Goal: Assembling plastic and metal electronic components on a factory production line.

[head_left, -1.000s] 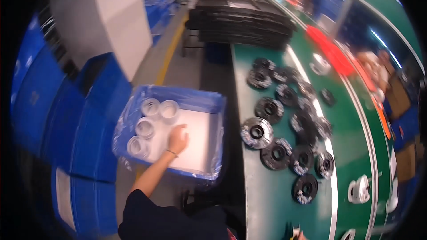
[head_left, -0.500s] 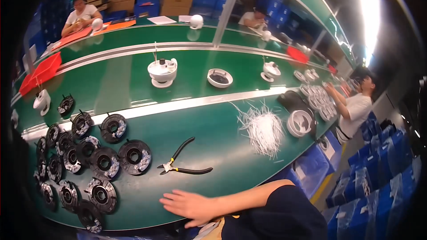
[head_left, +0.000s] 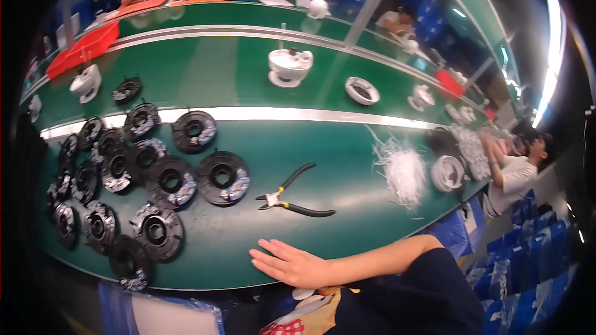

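Note:
My right hand (head_left: 292,263) lies palm down at the near edge of the green table, fingers stretched out and nothing in it. Its forearm comes in from the lower right with a dark sleeve. My left hand is out of the picture. Just beyond my right hand rests a pair of cutting pliers (head_left: 273,199), its black and yellow handles spread apart. Several round black discs (head_left: 222,177) with wire bundles and a central hole cover the left of the table. A heap of thin white strips (head_left: 405,177) lies to the right.
Near the heap stands a white round housing (head_left: 448,174). Beyond a pale rail, a green belt carries a white domed part (head_left: 290,67), a white bowl (head_left: 362,91) and a red tray (head_left: 84,49). A co-worker (head_left: 518,170) sits at the right, near blue crates (head_left: 521,251).
The view has swung, so the scene sits higher and further right in the picture. My right hand stays flat by the near edge, and the pliers lie as before.

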The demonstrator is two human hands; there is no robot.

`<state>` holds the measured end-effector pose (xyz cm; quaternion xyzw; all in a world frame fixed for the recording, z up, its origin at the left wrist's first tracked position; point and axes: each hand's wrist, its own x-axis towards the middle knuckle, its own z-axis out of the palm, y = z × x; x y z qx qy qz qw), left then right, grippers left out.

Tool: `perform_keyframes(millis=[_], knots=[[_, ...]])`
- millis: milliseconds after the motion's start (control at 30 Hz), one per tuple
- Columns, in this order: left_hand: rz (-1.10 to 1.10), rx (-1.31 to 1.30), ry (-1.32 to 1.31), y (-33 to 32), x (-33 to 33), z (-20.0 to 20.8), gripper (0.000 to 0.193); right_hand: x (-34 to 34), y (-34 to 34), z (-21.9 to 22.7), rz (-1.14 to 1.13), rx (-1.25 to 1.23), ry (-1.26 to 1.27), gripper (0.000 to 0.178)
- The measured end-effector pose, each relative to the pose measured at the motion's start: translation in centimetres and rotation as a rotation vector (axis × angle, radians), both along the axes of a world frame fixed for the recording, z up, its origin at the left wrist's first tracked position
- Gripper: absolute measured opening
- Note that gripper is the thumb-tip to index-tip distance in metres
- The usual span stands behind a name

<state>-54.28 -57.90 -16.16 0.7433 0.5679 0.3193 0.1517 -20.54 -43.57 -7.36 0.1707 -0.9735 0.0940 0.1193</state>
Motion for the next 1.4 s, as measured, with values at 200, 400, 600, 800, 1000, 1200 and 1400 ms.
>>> perform_keyframes(millis=[200,400,600,800,1000,1200,1400], knots=[[-0.167,-0.087,0.015,-1.5,3.0,13.0,0.054,-0.6,0.1,-1.0,-0.008,-0.05,0.072,0.047],[-0.432,-0.121,-0.002,2.7,8.0,23.2,0.057,0.1,2.1,0.5,0.117,-0.245,-0.14,0.057],[-0.739,-0.177,-0.029,9.1,12.4,29.9,0.06,0.4,9.3,5.6,0.183,-0.855,-0.135,0.079],[-0.005,-0.532,-1.307,11.3,19.4,21.6,0.072,4.1,17.0,7.5,0.314,-1.889,-0.289,0.132],[-0.604,-0.711,-1.669,36.5,27.9,18.1,0.044,12.5,24.6,8.5,0.274,-2.259,0.424,0.073],[0.023,-0.305,-0.865,52.1,37.9,10.9,0.057,22.3,33.8,6.9,-0.635,-2.089,0.447,0.066],[0.234,-0.262,-0.664,58.6,43.4,9.0,0.041,25.8,41.6,4.6,-1.09,-1.926,0.609,0.057]])
